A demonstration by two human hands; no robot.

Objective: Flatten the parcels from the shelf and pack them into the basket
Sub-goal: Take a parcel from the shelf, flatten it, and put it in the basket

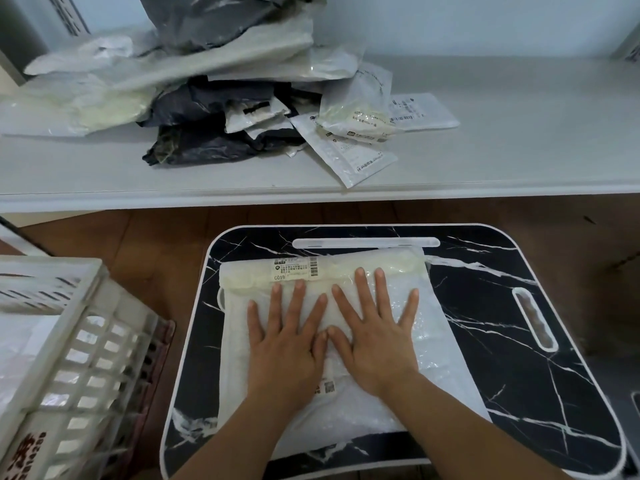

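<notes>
Head view: left hand (282, 344) and right hand (375, 336), grips flat open, press a white parcel (242, 341); its label (294, 270) reads "C018".

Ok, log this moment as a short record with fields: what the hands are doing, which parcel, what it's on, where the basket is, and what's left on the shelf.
hands: left hand and right hand lie flat, side by side, fingers spread
action: pressing down on the white parcel
parcel label: printed label with barcode at its far edge
surface: black marbled tray table
basket: white slatted basket to the left, something white inside
shelf: pile of parcels, white and dark, on the white shelf
</notes>
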